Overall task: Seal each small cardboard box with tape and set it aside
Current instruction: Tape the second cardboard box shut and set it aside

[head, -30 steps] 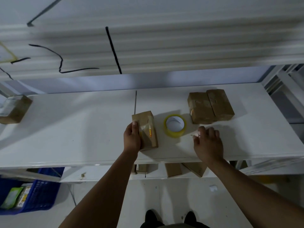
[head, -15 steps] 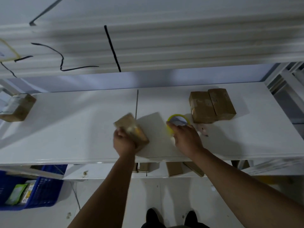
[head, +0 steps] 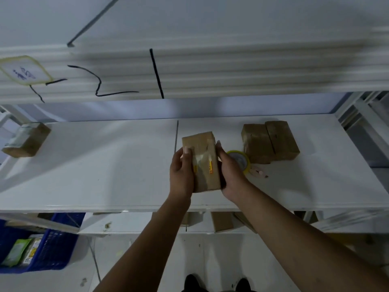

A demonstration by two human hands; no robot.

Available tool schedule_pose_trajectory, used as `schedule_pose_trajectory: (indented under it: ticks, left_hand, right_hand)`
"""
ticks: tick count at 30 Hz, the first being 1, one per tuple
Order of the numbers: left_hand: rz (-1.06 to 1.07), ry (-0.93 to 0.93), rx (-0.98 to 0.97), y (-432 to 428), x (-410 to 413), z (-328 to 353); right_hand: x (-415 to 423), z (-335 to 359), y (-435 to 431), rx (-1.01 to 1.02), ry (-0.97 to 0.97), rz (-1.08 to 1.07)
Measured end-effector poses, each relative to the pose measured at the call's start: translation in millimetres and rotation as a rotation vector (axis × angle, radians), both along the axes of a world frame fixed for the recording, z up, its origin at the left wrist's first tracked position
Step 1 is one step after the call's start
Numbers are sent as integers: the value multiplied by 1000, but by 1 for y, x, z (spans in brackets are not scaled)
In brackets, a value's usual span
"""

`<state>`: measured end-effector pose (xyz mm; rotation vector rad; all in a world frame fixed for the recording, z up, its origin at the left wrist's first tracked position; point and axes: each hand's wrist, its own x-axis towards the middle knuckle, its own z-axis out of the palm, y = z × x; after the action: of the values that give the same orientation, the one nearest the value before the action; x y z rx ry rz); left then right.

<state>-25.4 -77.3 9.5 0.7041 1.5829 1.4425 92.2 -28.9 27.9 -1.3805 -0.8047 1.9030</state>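
A small brown cardboard box with clear tape and yellow marks on top is held over the white shelf. My left hand grips its left side, thumb on top. My right hand grips its right side. Just right of that hand lies a yellow tape roll, partly hidden by it. Two more brown boxes stand side by side at the back right. A taped box sits at the shelf's far left.
A small pinkish object lies beside the tape roll. An upper shelf edge overhangs the back. Below, a lower shelf holds several boxes, and a blue crate with packets stands at the lower left.
My left hand turned the box and brought it right, lifted off the shelf. My right hand left the shelf, passed over the tape roll, and took hold of the box's right side.
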Motion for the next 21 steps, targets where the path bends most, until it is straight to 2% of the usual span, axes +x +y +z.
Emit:
schedule_pose_trajectory:
  ticks: [3,7,12,21]
  left_hand:
    - [8,-106,7,0,11,18]
    - [32,-195,-10,2,24,41]
    - [15,-209,-143,3,35,55]
    - [-34,-174,-104,-3,49,65]
  right_hand:
    - [5,10,-2,-126,108,-104]
    - [14,21,-4,-142,134,-165]
    - [25,29,-10,-121,123,-203]
    - [47,44,-12,-151,125,-171]
